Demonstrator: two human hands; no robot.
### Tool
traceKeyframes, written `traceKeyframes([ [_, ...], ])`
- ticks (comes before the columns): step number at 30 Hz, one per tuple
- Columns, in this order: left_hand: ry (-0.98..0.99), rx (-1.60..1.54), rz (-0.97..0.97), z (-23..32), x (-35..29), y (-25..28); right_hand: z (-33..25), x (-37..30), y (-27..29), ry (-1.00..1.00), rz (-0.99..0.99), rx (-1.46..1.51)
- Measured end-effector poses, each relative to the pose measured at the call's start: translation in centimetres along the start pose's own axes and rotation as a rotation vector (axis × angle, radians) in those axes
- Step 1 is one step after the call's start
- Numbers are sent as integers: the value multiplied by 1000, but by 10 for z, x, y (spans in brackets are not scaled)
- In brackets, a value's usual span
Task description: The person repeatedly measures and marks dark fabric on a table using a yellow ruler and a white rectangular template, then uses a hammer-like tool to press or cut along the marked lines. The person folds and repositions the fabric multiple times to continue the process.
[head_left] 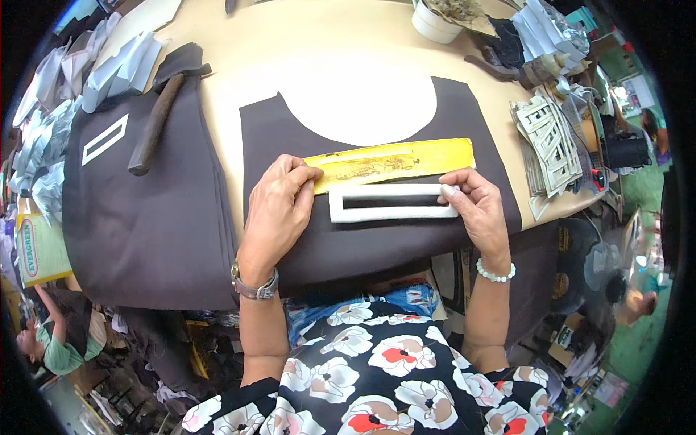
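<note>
My left hand [281, 206] has its thumb and fingers pinched together at the left end of a long yellow strip [391, 161], stained brown along its middle. Just below the strip lies a white rectangular frame [391, 214] with a long slot in it. The frame's right end is pinched between the thumb and fingers of my right hand [478, 206]. Beneath both is a dark cut piece of cloth [493, 174] with a rounded neckline, spread over the table and hanging at its near edge.
To the left, a hammer [156, 130] rests on a stack of dark cloth [145, 239], near another white frame [105, 139]. A pile of white frames [547, 148] sits at the table's right edge. Farther back are a white pot [435, 26] and a cloth-wrapped tool [540, 71].
</note>
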State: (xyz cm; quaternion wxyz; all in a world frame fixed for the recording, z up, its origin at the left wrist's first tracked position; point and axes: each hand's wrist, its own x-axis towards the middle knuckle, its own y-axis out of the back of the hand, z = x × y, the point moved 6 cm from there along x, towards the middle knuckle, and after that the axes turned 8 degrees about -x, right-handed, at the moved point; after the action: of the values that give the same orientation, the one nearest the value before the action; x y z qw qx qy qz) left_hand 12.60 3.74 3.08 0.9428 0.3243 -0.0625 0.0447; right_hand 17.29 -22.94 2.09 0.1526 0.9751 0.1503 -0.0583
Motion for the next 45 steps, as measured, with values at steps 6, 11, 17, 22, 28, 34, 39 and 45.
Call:
traceKeyframes([
  [6, 34, -84, -57, 1, -2, 1, -2, 12, -5, -83, -52, -169],
  [11, 27, -63, -90, 5, -2, 3, -4, 16, -7, -144, -55, -220],
  [17, 34, -44, -89, 5, -2, 2, -4, 18, -7, -156, -53, -232],
  [22, 60, -48, -91, 3, -3, 1, 0, 18, -7, -132, -49, -246],
  [28, 38, -34, -75, 5, -4, 2, 1, 18, -9, -100, -35, -226],
  [34, 9, -32, -76, 9, -2, -1, 5, 16, -6, -73, -22, -254],
  [39, 32, -32, -67, 9, -4, 0, -11, 2, 3, -40, 149, -330],
  [45, 26, -18, -63, 12, -2, 0, 0, -14, 9, -35, 287, -328],
])
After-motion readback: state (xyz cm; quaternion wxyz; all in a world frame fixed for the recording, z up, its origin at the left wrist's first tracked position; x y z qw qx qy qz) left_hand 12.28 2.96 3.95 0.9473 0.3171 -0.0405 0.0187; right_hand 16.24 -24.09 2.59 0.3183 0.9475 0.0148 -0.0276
